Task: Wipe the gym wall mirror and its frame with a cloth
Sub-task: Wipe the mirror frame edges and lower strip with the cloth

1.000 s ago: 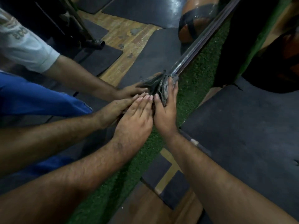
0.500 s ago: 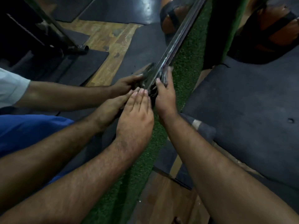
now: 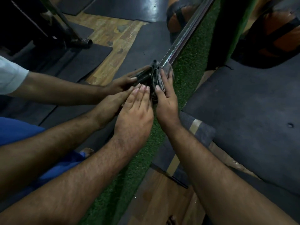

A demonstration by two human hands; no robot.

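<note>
The cloth (image 3: 159, 79) is bunched against the lower edge of the mirror frame (image 3: 179, 43), right where frame meets mirror (image 3: 142, 44). It is held by the right hand (image 3: 165, 101): thumb curled over the near end of the cloth, fingers wrapped round its far side, so the cloth sits under and ahead of the palm, pressed to the frame. The left hand (image 3: 135, 114) is laid flat just beside the right, fingers straight and together, fingertips touching the mirror glass next to the cloth; nothing is held by it. Both hands are doubled in the glass, the reflected hands meeting the real ones at the frame line, with a reflected white sleeve (image 3: 11, 75) and blue garment (image 3: 19, 130) at the left. The frame is seen running diagonally up to the right. A strip of green turf (image 3: 191, 62) lies alongside the frame, under the right hand. Dark floor mats (image 3: 246, 101) are spread to the right, wooden floor (image 3: 155, 197) shows near the bottom. An orange and black bag (image 3: 276, 34) sits at upper right, well apart from the hands.
</note>
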